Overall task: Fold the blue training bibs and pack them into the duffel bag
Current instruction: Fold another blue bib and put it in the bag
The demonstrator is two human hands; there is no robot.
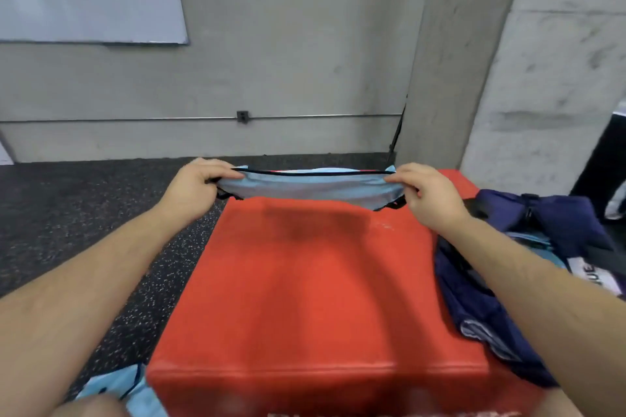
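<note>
The light blue training bib (pixel 311 187) is stretched between both hands at the 12 o'clock edge of the red padded box (pixel 305 288). Its long axis runs level from 9 to 3 o'clock. Whether it touches the box top I cannot tell. The left hand (pixel 198 186) pinches the 9 o'clock end, thumb over curled fingers. The right hand (pixel 425 195) pinches the 3 o'clock end the same way. The black-trimmed edge lies on the far side, and the bib looks gathered into a narrow band.

The navy duffel bag (pixel 562 223) lies at 3 o'clock from the box, against its right side, so the right hand is the nearer one. By my judgement the coming move is either one more fold, bringing the 9 o'clock end across to 3, or a carry toward 3 to 4 o'clock into the bag. A second light blue bib (pixel 115 389) lies on the floor at 7 o'clock.
</note>
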